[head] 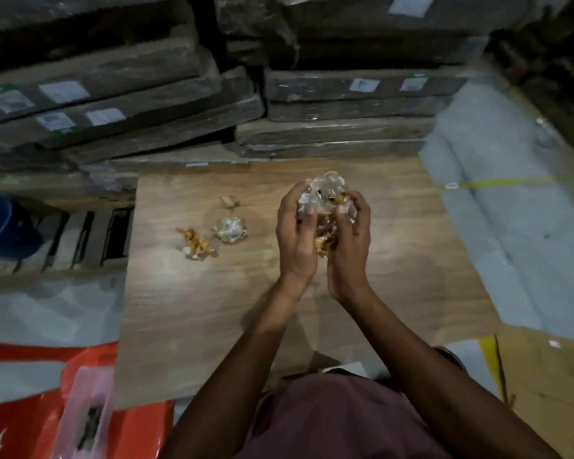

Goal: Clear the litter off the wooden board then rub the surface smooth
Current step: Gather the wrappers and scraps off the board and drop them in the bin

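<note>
Left hand (295,236) and right hand (348,240) cupped shut around crumpled wrappers wad (325,207). Loose hold risks scraps spilling back onto wooden board (193,306); three litter bits (229,228) remain.

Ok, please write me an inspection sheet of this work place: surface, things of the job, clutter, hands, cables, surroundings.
Surface: wooden board lies flat, mostly bare, litter remaining in its left-centre part.
Job's things: crumpled clear and tan wrappers bundle held above the board; on the board a tan strip, a clear plastic wad, a small tan scrap.
Clutter: orange plastic bag at lower left; blue bucket at left.
Hands: left hand and right hand together cup the bundle.
Cables: nothing seen.
Surroundings: wrapped flat packs stacked behind; cardboard at right.
</note>
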A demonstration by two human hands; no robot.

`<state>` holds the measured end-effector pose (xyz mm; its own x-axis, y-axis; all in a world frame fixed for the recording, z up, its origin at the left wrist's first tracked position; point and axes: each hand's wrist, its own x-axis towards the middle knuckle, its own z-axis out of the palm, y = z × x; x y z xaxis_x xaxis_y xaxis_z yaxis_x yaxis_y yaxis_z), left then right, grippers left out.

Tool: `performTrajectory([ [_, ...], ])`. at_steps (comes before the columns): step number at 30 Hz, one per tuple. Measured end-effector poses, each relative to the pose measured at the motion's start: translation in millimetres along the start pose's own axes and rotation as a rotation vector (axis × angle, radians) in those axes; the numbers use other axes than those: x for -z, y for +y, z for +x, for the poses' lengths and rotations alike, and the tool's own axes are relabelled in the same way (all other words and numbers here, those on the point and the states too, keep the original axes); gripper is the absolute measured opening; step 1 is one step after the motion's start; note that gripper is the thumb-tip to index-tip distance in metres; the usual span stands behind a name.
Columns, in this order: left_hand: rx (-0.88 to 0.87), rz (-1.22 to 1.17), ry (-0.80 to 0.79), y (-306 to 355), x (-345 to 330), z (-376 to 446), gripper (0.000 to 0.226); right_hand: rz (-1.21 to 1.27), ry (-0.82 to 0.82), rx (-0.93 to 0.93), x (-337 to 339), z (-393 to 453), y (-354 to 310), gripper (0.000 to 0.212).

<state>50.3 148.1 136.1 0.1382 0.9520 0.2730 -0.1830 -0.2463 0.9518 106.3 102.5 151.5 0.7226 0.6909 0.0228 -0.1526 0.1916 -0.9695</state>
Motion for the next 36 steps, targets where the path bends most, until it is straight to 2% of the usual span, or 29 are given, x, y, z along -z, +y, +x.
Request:
performTrajectory([
  [6, 0.01, -0.017, -0.169, 8.7, -73.6, -35.8, 0.033, 0.063, 0.209, 0.007, 69.5, -5.4, -32.1, 0.029],
  [13, 0.065, -0.055, -0.42, 17.8, -168.4, -92.6, 0.032, 0.135, 0.434, 0.018, 172.2, -10.8, -63.7, 0.045],
  [19, 0.115, -0.065, -0.561, 12.7, -261.4, -163.5, 0.038, 0.098, 0.553, 0.005, 284.8, -20.2, -81.1, 0.044],
  [22, 0.14, -0.055, -0.601, 10.5, -308.6, -208.7, 0.043, 0.063, 0.65, 0.001, 349.1, -23.0, -87.5, 0.036],
  [26, 0.187, -0.039, -0.648, 0.1, -367.4, -260.4, 0.043, 0.015, 0.722, -0.03, 433.2, -27.4, -82.7, 0.03],
  [31, 0.33, 0.034, -0.742, -21.7, -422.1, -314.4, 0.064, -0.027, 0.852, -0.09, 514.0, -34.2, -61.0, 0.031],
  [36, 0.454, 0.182, -0.93, -79.5, -457.2, -352.2, 0.056, 0.013, 0.945, -0.194, 576.8, -36.8, -17.4, 0.031],
])
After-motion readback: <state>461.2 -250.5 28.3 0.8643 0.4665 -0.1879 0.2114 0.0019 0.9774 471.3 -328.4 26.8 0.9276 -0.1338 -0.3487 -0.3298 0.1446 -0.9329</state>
